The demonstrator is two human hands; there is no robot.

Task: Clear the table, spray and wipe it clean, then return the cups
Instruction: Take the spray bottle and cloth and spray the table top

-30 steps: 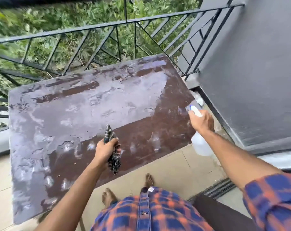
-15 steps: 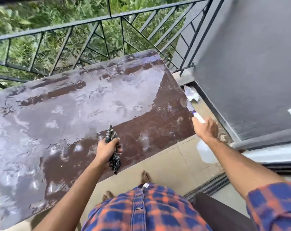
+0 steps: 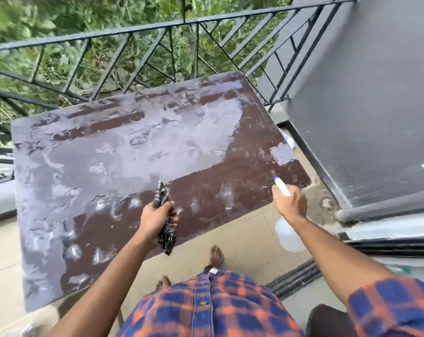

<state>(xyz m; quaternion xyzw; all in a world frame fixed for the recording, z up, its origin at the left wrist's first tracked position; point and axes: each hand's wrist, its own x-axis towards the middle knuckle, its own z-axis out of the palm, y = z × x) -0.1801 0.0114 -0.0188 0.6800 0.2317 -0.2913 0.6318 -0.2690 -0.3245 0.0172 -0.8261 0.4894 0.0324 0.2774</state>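
The brown table (image 3: pixel 242 171) is wet, with pale patches of liquid over most of its top. No cups are in view. My left hand (image 3: pixel 156 218) is closed around a dark patterned cloth (image 3: pixel 166 215), bunched and hanging over the table's near edge. My right hand (image 3: pixel 291 203) grips a clear spray bottle (image 3: pixel 287 233) with a white and blue nozzle, held at the table's near right corner with the nozzle pointing over the tabletop. The bottle's body hangs below my hand, off the table's edge.
A black metal railing (image 3: pixel 142 37) runs behind the table, with greenery beyond. A grey wall (image 3: pixel 366 105) stands to the right, with a floor drain (image 3: pixel 327 203) at its foot. The floor is beige tile (image 3: pixel 245 242). My bare feet stand just off the table's near edge.
My right hand has moved left with the spray bottle, from beside the table's right edge to its near right corner. My left hand keeps its hold on the cloth.
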